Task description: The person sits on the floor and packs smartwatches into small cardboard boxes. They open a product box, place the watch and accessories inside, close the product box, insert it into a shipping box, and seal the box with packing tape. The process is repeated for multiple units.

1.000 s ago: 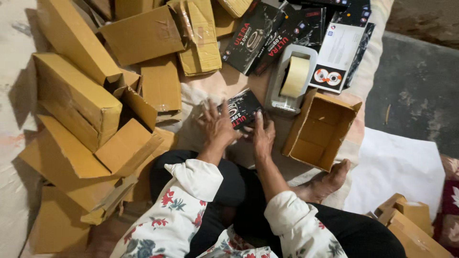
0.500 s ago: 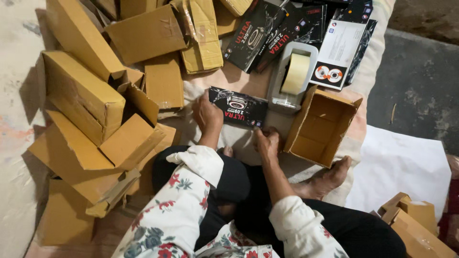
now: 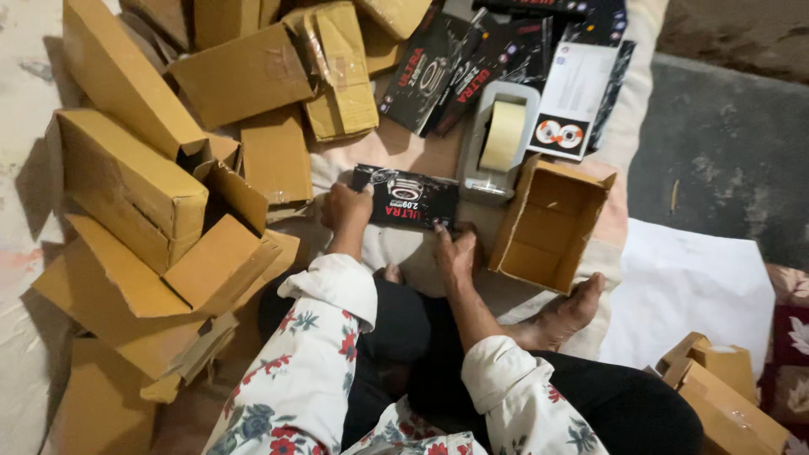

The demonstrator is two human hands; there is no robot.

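— The fingers of the left hand are curled over the left end of the black printed carton, holding it flat on the pale cloth in front of the knees.

— And the right hand?

— Flat, fingers loosely spread, only the tips touching the carton's near right corner. It holds nothing.

— What could go wrong?

— The carton lies just beside the tape dispenser and near the open brown box. With one end gripped and the other merely touched, I'd judge it could pivot on the soft cloth and bump the dispenser. The leaning brown cartons on the left look ready to slide, too.
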